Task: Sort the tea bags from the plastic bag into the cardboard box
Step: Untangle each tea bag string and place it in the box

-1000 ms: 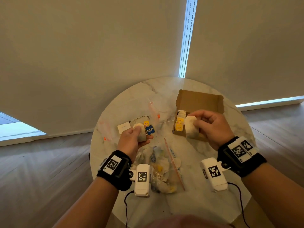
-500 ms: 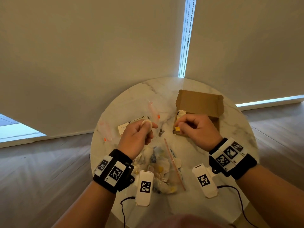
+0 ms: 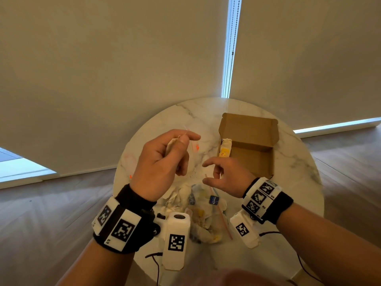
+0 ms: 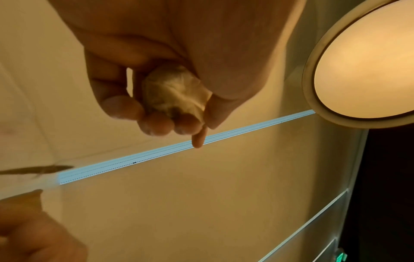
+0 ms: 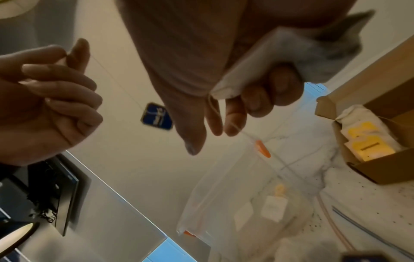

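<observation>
- The left hand (image 3: 162, 162) is raised above the marble table (image 3: 296, 168), left of the cardboard box (image 3: 255, 149); its thumb and curled fingers clamp a pale crumpled tea bag (image 4: 174, 92).
- A thin string hangs from that hand to a blue tag (image 5: 156, 116) dangling in the air.
- The right hand (image 3: 228, 176) hovers just in front of the cardboard box, fingers loosely curled and apart, gripping nothing.
- Inside the box, at its left end, lie tea bags with yellow tags (image 3: 224, 150).
- The plastic bag (image 3: 202, 211) holding more tea bags lies in front of the box, between the wrists.
</observation>
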Demonstrator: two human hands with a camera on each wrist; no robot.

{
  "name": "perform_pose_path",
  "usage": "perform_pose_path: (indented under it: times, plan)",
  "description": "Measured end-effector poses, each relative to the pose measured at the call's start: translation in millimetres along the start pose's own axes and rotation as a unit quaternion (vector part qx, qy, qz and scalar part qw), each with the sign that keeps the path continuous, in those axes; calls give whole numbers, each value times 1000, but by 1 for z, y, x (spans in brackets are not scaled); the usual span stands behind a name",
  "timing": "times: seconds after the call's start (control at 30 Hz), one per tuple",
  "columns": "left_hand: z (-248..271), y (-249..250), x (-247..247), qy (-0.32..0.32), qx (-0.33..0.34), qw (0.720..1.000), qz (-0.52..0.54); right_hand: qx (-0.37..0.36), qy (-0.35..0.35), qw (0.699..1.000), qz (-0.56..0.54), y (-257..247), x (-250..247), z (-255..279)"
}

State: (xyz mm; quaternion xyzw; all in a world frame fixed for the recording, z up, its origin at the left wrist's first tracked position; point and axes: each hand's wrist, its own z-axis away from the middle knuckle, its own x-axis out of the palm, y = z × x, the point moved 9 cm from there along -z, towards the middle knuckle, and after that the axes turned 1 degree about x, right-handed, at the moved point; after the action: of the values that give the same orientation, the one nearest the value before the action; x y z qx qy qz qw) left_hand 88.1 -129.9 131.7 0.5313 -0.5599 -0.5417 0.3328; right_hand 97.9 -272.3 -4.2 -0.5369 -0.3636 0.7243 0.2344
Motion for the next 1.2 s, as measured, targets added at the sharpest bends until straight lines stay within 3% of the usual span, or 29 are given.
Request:
perform_pose_path:
  times: [0.27,0.43,0.5,0.67,0.97,1.2]
  plan:
    - [-1,-2,0,8,-11,998,61,29,-23,999,-26,18,7,1]
    - [8,-63,-2,6,-150,986,-67,57,-4,969,-241,9,-13,7]
    - [13,-77,-4,10,-176,974,-141,51,-1,954,-294,4,-19,8]
    - [13,-67,4,-16,-96,957,-274,7,19,933,-358,-15,-33,13]
    - [13,-41,18,-32,-41,991,-120,-75,44,932,-352,-43,-43,21]
    - [11,-38,28,-38,-26,994,-103,-85,54,928,-360,-44,-40,20]
